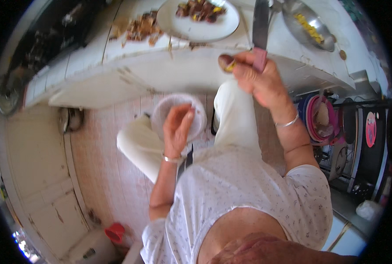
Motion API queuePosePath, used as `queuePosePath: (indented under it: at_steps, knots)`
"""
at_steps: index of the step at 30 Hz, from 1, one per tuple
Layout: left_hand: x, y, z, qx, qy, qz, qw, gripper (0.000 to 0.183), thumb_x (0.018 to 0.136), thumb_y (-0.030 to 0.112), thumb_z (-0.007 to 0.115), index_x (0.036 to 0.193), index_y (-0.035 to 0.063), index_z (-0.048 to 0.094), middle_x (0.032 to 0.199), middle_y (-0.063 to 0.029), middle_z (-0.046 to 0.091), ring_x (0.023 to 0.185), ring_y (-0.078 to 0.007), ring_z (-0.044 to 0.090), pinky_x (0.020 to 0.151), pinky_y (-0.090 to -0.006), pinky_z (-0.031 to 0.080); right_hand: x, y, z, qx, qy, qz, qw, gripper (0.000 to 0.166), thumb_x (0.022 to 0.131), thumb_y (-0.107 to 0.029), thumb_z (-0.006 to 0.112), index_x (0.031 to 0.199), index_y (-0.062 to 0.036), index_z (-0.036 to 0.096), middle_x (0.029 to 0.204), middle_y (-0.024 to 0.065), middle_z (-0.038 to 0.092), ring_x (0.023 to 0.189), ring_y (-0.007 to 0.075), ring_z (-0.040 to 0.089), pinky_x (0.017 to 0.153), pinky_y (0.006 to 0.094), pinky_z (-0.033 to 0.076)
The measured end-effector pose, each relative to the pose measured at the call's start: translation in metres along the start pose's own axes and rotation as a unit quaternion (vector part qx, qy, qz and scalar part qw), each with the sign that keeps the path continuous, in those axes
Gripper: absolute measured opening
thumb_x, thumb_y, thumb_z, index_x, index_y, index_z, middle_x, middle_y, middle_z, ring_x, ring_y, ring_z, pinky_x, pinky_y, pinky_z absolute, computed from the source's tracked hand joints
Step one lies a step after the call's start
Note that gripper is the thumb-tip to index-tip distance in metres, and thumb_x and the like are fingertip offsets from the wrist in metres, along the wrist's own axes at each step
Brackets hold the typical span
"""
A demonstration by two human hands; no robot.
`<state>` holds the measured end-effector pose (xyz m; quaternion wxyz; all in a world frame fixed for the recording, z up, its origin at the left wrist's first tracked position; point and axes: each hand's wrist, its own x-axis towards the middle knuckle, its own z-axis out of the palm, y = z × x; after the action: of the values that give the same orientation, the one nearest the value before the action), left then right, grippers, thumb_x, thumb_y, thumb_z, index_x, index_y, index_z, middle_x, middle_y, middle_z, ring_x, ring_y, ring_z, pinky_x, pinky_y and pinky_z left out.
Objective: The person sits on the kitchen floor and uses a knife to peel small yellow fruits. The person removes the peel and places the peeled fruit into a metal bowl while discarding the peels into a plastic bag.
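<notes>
My right hand (265,81) holds a partly peeled chestnut (226,62) between thumb and fingers, yellow flesh showing below the brown shell. In the same hand is a knife (260,29), its pink handle gripped and its broad blade pointing away over the counter edge. My left hand (177,128) hovers above a whitish bin (196,99) between the knees. Its fingers curl towards the thumb; whether anything sits between them cannot be made out. On the counter, a white plate (196,31) bears several brown chestnuts (201,11), some showing yellow flesh.
Loose brown shells (144,28) lie left of the plate. A steel bowl (291,29) at the right holds yellow pieces (308,28). The white tiled counter (87,49) runs across the front. Pink and blue basins (309,115) stand at the right, a red plastic container (115,232) at lower left.
</notes>
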<state>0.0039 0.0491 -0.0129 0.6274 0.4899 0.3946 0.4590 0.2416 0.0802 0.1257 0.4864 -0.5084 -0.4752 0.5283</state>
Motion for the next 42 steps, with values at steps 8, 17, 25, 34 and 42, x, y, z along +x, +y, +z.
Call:
queuePosePath:
  at_steps: [8, 17, 25, 34, 42]
  knots:
    - [0.001, 0.018, 0.028, -0.204, -0.031, 0.084, 0.975, 0.040, 0.095, 0.012, 0.064, 0.131, -0.0001, 0.054, 0.129, -0.0110, 0.059, 0.123, -0.0210, 0.054, 0.107, -0.0374, 0.041, -0.041, 0.092, 0.067, 0.297, -0.090, 0.140, 0.940, 0.023, 0.094, -0.024, 0.069, 0.105, -0.0041, 0.070, 0.064, -0.0090, 0.041, 0.050, 0.0032, 0.030, 0.045, 0.0235, 0.020]
    - [0.001, 0.017, 0.012, -0.324, 0.028, 0.044, 0.944, 0.037, 0.098, 0.015, 0.060, 0.131, 0.0011, 0.056, 0.121, -0.0138, 0.062, 0.110, -0.0234, 0.061, 0.099, -0.0402, 0.049, -0.045, 0.090, 0.067, 0.139, -0.025, 0.150, 0.978, 0.035, 0.099, -0.037, 0.059, 0.108, -0.0045, 0.066, 0.068, -0.0063, 0.039, 0.055, 0.0033, 0.032, 0.047, 0.0219, 0.023]
    - [-0.012, 0.017, -0.010, -0.377, 0.099, 0.036, 0.920, 0.037, 0.098, 0.015, 0.060, 0.131, 0.0006, 0.055, 0.118, -0.0146, 0.062, 0.096, -0.0184, 0.062, 0.085, -0.0307, 0.053, -0.069, 0.098, 0.058, -0.258, -0.019, -0.266, 0.928, 0.043, 0.092, -0.003, 0.064, 0.135, -0.0058, 0.057, 0.081, 0.0066, 0.062, 0.068, 0.0136, 0.056, 0.062, 0.0260, 0.049]
    - [-0.015, 0.022, -0.008, -0.387, 0.112, 0.050, 0.914, 0.037, 0.096, 0.012, 0.062, 0.130, -0.0004, 0.055, 0.120, -0.0161, 0.060, 0.096, -0.0165, 0.060, 0.086, -0.0281, 0.053, -0.073, 0.093, 0.058, -0.283, -0.076, -0.193, 0.937, 0.041, 0.091, -0.003, 0.065, 0.131, -0.0101, 0.061, 0.076, 0.0097, 0.062, 0.066, 0.0177, 0.060, 0.059, 0.0296, 0.050]
    - [-0.015, 0.020, -0.008, -0.369, 0.118, 0.048, 0.921, 0.034, 0.097, 0.013, 0.062, 0.128, 0.0007, 0.056, 0.118, -0.0158, 0.060, 0.100, -0.0157, 0.059, 0.085, -0.0282, 0.052, -0.075, 0.098, 0.059, -0.262, -0.073, -0.192, 0.943, 0.040, 0.092, -0.003, 0.064, 0.131, -0.0110, 0.061, 0.080, 0.0106, 0.064, 0.068, 0.0196, 0.063, 0.060, 0.0297, 0.051]
